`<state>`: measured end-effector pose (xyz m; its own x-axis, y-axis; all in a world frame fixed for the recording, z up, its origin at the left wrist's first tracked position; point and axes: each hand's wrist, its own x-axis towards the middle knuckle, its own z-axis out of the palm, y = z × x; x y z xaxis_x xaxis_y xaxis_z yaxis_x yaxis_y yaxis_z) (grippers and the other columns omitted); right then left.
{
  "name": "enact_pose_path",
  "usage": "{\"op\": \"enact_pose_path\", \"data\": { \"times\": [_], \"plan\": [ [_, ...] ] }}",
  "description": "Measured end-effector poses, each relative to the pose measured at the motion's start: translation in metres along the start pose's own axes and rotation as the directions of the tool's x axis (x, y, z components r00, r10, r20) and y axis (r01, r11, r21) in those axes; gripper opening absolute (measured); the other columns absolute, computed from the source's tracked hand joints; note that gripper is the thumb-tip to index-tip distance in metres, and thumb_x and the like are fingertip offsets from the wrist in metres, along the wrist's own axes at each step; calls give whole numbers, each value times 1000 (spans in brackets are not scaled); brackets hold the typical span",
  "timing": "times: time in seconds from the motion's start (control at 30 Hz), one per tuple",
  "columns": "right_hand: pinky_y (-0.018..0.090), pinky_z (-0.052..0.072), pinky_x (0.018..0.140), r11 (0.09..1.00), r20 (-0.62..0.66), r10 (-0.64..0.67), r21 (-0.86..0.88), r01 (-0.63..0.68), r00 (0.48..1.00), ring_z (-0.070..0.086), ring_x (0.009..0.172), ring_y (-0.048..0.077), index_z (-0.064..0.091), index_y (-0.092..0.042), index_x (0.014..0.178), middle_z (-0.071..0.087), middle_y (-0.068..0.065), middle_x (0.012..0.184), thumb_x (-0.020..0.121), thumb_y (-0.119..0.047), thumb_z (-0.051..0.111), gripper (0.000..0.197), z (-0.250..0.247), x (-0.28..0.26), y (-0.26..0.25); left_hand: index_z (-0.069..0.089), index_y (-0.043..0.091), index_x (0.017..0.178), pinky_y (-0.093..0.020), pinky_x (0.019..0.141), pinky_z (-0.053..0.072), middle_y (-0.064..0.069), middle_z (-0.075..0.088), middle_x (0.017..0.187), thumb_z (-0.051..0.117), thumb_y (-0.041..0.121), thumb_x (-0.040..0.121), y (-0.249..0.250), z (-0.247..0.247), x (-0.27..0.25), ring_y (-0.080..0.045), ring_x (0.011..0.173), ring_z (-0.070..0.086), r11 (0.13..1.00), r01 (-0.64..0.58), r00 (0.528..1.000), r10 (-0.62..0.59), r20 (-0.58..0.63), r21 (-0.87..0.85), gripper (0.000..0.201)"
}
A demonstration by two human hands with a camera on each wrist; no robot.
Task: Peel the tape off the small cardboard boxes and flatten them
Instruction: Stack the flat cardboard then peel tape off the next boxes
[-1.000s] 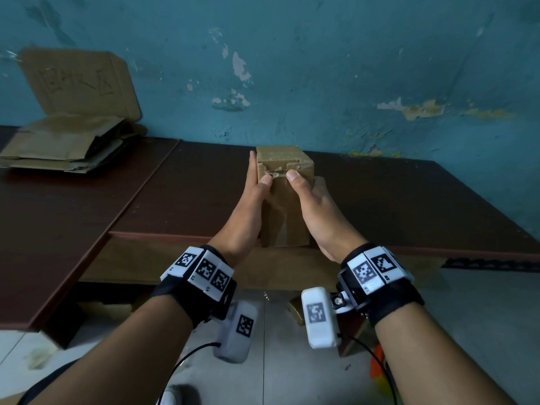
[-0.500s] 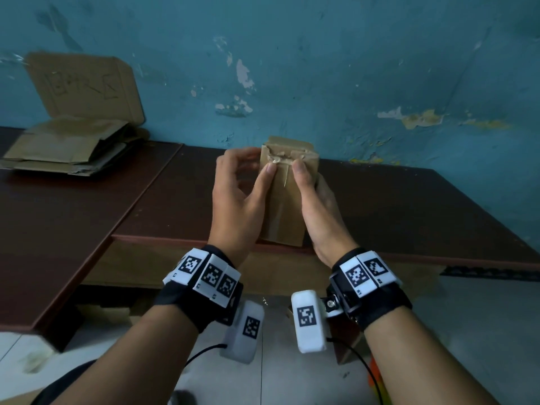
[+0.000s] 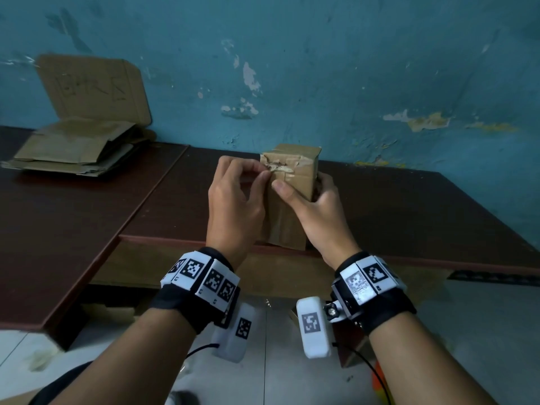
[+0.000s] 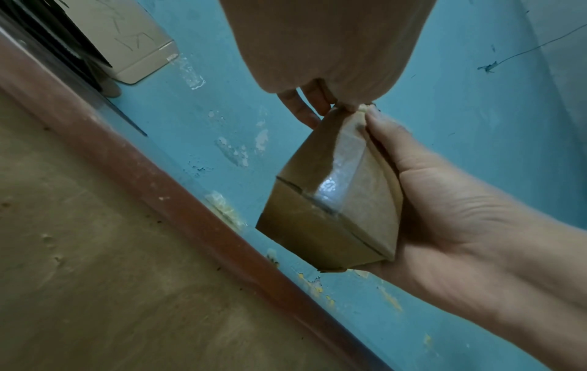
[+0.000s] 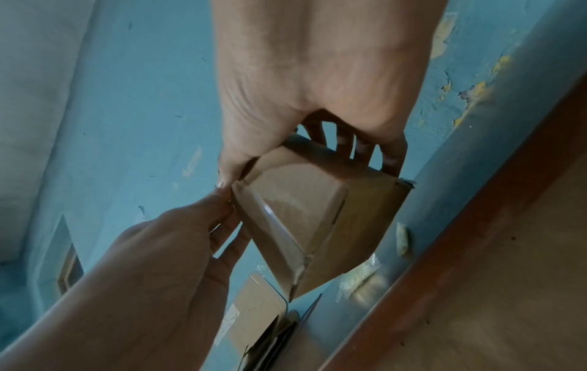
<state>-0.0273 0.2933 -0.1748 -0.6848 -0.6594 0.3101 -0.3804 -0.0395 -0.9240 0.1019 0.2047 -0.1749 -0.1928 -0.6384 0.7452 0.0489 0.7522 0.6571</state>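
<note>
A small brown cardboard box (image 3: 295, 197) is held upright in the air over the table's front edge. My right hand (image 3: 302, 187) grips it, thumb on the near face and fingers round the far right side. Clear tape (image 4: 336, 175) runs down one face and is torn at the top edge. There my left hand (image 3: 264, 175) pinches the frayed tape end between thumb and forefinger. The right wrist view shows the box (image 5: 317, 221) from below, my left hand's fingertips (image 5: 222, 198) meeting at its corner. The box's far side is hidden.
A dark brown table (image 3: 409, 217) runs along a peeling blue wall. At its back left lies a pile of flattened cardboard (image 3: 73, 150), with a cardboard sheet (image 3: 93, 89) leaning on the wall behind it. Pale floor tiles (image 3: 482, 331) lie below the table edge.
The box has come up off the table edge. My left hand has left the box's left side and curled in to pinch at the torn top edge. My right thumb has slid lower.
</note>
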Motion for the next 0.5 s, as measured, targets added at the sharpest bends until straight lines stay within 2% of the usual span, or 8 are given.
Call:
{"op": "enact_pose_path", "data": {
  "times": [0.07,0.17,0.3,0.43,0.5],
  "plan": [
    [46,63,104,999,-6,-6,-50,5,1000,70,124,18,61,-28,141,67,4,136,47,-97,85,120,0,2,4,69,7,106,-10,84,50,-1,61,108,72,9,103,-1,1,-1,0,93,63,999,25,999,-26,20,33,5],
    [45,62,104,991,-5,-31,-130,30,1000,68,125,19,59,-23,144,61,5,136,52,-92,86,118,-2,1,2,65,10,106,-9,76,45,-1,60,105,68,12,105,1,3,-3,5,85,57,995,54,997,-58,57,78,4],
    [43,56,111,973,-16,-50,-225,45,999,58,130,18,54,-16,147,52,5,135,74,-62,95,96,-8,-4,-4,61,16,104,-16,69,46,-1,64,98,65,18,106,4,8,-6,-4,76,54,982,181,980,-185,73,54,5],
    [40,54,111,968,-31,-5,-252,-3,1000,56,132,19,51,-13,150,50,6,137,79,-55,94,93,-7,-5,-5,62,13,102,-17,66,45,-3,64,94,66,17,105,6,10,-9,-8,73,54,985,167,981,-170,95,43,7],
    [36,52,109,969,-33,8,-247,-16,999,55,133,20,51,-13,151,49,7,138,80,-56,93,93,-8,-5,-5,61,12,101,-13,67,44,-3,63,96,67,14,104,7,9,-10,-4,73,53,992,119,987,-122,105,40,8]
  ]
}}
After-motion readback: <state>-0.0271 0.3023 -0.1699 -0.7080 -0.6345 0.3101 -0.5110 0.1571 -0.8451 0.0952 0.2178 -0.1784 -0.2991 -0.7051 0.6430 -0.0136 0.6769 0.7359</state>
